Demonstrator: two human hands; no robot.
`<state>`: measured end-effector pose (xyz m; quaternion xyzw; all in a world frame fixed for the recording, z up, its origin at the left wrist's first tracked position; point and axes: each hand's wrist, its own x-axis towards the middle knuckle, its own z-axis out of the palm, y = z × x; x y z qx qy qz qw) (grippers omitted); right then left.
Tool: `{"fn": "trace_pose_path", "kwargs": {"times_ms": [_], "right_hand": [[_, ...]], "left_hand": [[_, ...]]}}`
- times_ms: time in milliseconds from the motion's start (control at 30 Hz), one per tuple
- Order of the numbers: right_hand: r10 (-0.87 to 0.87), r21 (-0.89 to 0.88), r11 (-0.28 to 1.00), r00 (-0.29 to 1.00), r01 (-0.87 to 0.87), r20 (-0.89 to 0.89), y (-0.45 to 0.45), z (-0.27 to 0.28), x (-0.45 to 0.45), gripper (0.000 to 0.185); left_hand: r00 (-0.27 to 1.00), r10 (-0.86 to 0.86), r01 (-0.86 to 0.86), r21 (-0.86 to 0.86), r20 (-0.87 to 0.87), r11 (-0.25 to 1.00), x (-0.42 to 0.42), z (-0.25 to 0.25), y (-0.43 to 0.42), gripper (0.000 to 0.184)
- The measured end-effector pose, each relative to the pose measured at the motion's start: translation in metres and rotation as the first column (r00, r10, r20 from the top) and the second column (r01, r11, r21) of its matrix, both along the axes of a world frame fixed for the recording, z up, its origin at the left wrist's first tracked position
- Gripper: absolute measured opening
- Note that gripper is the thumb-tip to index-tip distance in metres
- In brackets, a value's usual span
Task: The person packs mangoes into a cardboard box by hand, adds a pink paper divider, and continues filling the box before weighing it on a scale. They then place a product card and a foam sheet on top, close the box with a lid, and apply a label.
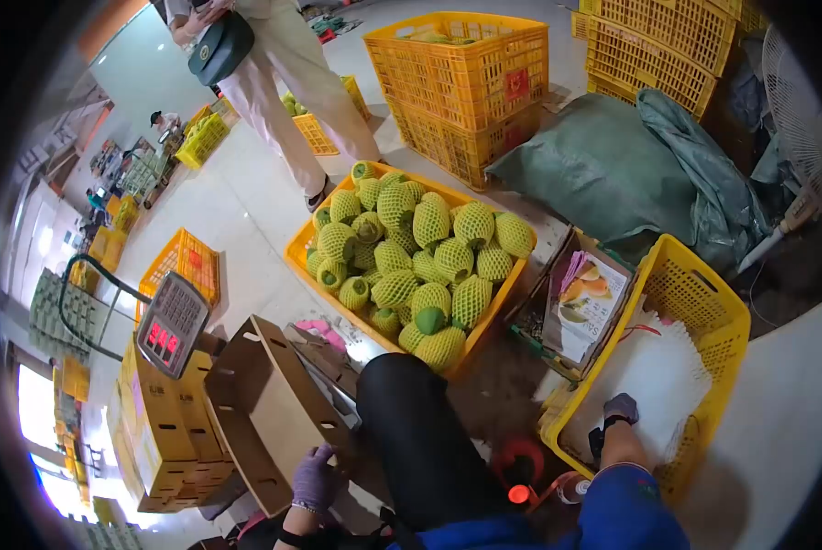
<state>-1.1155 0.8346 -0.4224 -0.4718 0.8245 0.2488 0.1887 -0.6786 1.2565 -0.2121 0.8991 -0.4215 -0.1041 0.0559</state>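
My left hand (315, 478), in a purple knit glove, closes on the near rim of a cardboard box (278, 403). The box is open-topped and tilted, and its inside looks bare. On the right, my right hand (621, 408), gloved too, reaches into a yellow plastic crate (700, 275). Its fingers are drawn together against a white foam sheet (654, 376) with a scalloped edge; the fingertips are partly hidden. Ahead of my knee, an orange crate (315, 266) is heaped with fruit (429, 220) in yellow-green foam nets.
A scale with a red lit display (168, 325) stands left, beside stacked cartons (168, 431). A box with a fruit-printed sheet (583, 302) adjoins the yellow crate. Beyond are stacked crates (466, 87), a green sack (603, 170), a fan (800, 119) and a standing person (278, 82).
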Motion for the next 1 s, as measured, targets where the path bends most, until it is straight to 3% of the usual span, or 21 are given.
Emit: {"fn": "trace_pose_path", "kwargs": {"times_ms": [67,167,200,233,300,333,367,433,500,533,567,600,633,667,700,733,767,833,933,967,1000], "right_hand": [[0.001,-0.059,0.998,0.998,0.002,0.062,0.008,-0.010,-0.013,0.033],[0.134,-0.171,0.978,0.986,-0.117,0.096,0.014,-0.021,-0.039,0.029],[0.222,-0.227,0.954,0.969,-0.193,0.110,0.011,-0.041,-0.058,0.025],[0.309,-0.279,0.922,0.944,-0.269,0.114,0.009,-0.056,-0.082,0.022],[0.586,-0.169,0.789,0.806,-0.591,-0.081,0.007,-0.047,-0.118,0.022],[0.642,-0.044,0.762,0.762,-0.647,-0.081,0.012,0.002,-0.111,0.022],[0.632,-0.036,0.770,0.769,-0.637,-0.097,0.010,0.006,-0.124,0.022],[0.552,-0.159,0.786,0.794,-0.597,-0.255,0.006,-0.001,-0.168,0.024],[0.509,-0.225,0.775,0.794,-0.591,-0.332,0.006,0.018,-0.173,0.028],[0.295,-0.640,0.732,0.955,-0.234,-0.012,0.004,0.036,-0.162,0.037],[0.185,-0.808,0.535,0.900,0.245,0.396,-0.002,0.059,-0.144,0.046],[0.205,-0.749,0.640,0.901,0.172,0.382,-0.007,0.083,-0.122,0.051],[0.231,-0.678,0.729,0.901,0.090,0.367,-0.009,0.110,-0.101,0.056],[0.202,-0.590,0.768,0.778,0.251,0.594,0.002,0.149,-0.065,0.048],[0.242,-0.602,0.764,0.761,0.234,0.603,0.007,0.176,-0.029,0.048],[0.345,-0.517,0.780,0.447,0.351,0.825,0.013,0.200,0.006,0.043],[0.393,-0.384,0.824,0.069,0.416,0.917,0.027,0.226,0.040,0.038],[0.477,-0.470,0.872,-0.018,0.137,0.879,0.074,0.289,0.123,0.025],[0.264,-0.351,0.898,-0.312,-0.266,0.913,0.153,0.324,0.219,0.022],[0.448,-0.560,0.678,-0.336,-0.476,0.828,0.166,0.316,0.240,0.025],[0.335,-0.474,0.674,-0.338,-0.566,0.879,0.195,0.340,0.263,0.026]], "left_hand": [[0.845,0.275,-0.341,-0.067,-0.459,0.938,-0.012,0.017,-0.008,0.070],[0.895,0.279,-0.288,0.028,-0.349,0.957,-0.006,0.026,0.009,0.081],[0.910,0.245,-0.251,0.023,-0.334,0.968,-0.001,0.017,0.021,0.068],[0.906,0.241,-0.243,0.038,-0.347,0.969,0.003,0.015,0.033,0.068],[0.799,0.329,-0.292,0.155,-0.502,0.944,0.012,0.009,0.053,0.051],[0.736,0.368,-0.303,0.210,-0.568,0.930,0.015,0.005,0.060,0.044],[0.731,0.356,-0.288,0.211,-0.582,0.934,0.015,0.000,0.065,0.044],[0.971,0.110,-0.062,0.217,-0.213,0.974,0.011,-0.011,0.081,0.036],[0.948,0.190,-0.153,0.156,-0.257,0.976,0.009,-0.020,0.090,0.030],[0.936,0.189,-0.153,0.140,-0.298,0.978,0.007,-0.016,0.088,0.028],[0.922,0.199,-0.167,0.123,-0.332,0.978,0.004,-0.009,0.089,0.027],[0.883,0.218,-0.224,0.034,-0.417,0.974,0.002,-0.010,0.095,0.028],[0.897,0.272,-0.194,0.243,-0.348,0.950,0.002,0.000,0.090,0.031],[0.844,0.300,-0.233,0.200,-0.445,0.952,0.004,0.005,0.091,0.034],[0.782,0.309,-0.274,0.147,-0.542,0.951,0.006,0.007,0.088,0.037],[0.672,0.273,-0.408,-0.036,-0.688,0.912,0.006,0.007,0.081,0.043],[0.559,0.190,-0.545,-0.185,-0.807,0.818,0.003,0.010,0.072,0.049],[0.411,0.030,-0.528,-0.211,-0.911,0.823,-0.005,0.074,0.020,0.065],[-0.004,-0.334,-0.587,-0.268,-0.943,0.764,-0.015,0.083,-0.017,0.089],[-0.116,-0.403,-0.617,-0.252,-0.908,0.745,-0.020,0.086,-0.026,0.097],[-0.251,-0.535,-0.692,-0.237,-0.807,0.682,-0.022,0.086,-0.031,0.102]]}}
